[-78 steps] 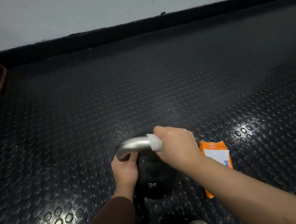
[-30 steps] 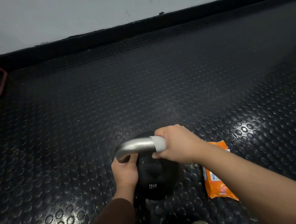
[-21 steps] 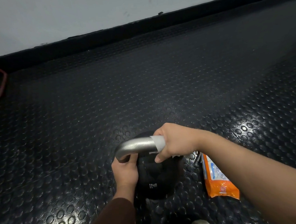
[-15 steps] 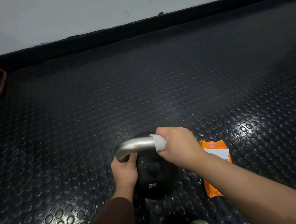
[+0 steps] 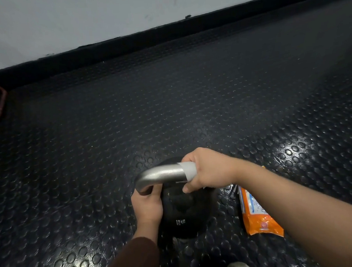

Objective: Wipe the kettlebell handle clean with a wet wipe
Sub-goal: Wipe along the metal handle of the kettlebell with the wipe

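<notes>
Head view: right hand (image 5: 210, 170) grips white wet wipe (image 5: 189, 170) round silver metal handle (image 5: 161, 174) of black kettlebell (image 5: 183, 212), left hand (image 5: 147, 206) holding its left side.

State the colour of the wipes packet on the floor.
The wipes packet is orange with a white-and-blue label; the head view shows it best.

Kettlebell on the floor, a hand at each end of its handle
The kettlebell (image 5: 181, 216) stands on the floor mat (image 5: 90, 158); the left hand (image 5: 147, 206) holds it at 9 o'clock below the handle (image 5: 161, 174), the right hand (image 5: 207, 170) wraps the wet wipe (image 5: 189, 172) round the handle's 1 o'clock end, a wipe packet (image 5: 257, 214) lies at 3 o'clock, and the wall (image 5: 83, 19) is behind at 12
</notes>
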Demonstrator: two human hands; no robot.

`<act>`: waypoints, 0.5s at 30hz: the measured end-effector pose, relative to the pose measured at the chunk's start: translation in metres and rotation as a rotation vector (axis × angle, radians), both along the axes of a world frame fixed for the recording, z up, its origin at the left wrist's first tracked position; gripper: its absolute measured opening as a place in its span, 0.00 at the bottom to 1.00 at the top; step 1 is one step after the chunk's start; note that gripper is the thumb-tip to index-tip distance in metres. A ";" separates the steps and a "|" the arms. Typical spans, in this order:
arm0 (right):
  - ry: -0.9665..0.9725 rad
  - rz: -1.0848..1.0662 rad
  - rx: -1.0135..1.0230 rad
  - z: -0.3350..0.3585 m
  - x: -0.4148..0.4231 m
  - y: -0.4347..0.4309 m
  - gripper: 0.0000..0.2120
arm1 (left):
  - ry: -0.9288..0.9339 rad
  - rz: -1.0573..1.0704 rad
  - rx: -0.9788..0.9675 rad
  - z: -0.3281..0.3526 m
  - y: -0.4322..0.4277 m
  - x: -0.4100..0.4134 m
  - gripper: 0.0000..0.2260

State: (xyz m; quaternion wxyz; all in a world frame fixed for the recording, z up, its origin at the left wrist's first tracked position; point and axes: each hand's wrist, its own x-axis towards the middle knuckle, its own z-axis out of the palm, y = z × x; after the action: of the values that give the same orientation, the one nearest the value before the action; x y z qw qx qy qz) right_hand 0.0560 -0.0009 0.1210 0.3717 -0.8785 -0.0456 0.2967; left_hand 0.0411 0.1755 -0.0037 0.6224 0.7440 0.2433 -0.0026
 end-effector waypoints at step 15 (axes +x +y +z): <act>0.039 0.012 0.072 -0.005 0.001 -0.008 0.13 | 0.027 0.022 -0.020 0.002 -0.001 0.000 0.07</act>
State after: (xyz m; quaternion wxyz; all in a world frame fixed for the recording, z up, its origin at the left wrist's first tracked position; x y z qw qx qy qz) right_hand 0.0571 -0.0088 0.1164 0.4023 -0.8582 -0.0540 0.3143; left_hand 0.0409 0.1743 -0.0020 0.6265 0.7348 0.2598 -0.0084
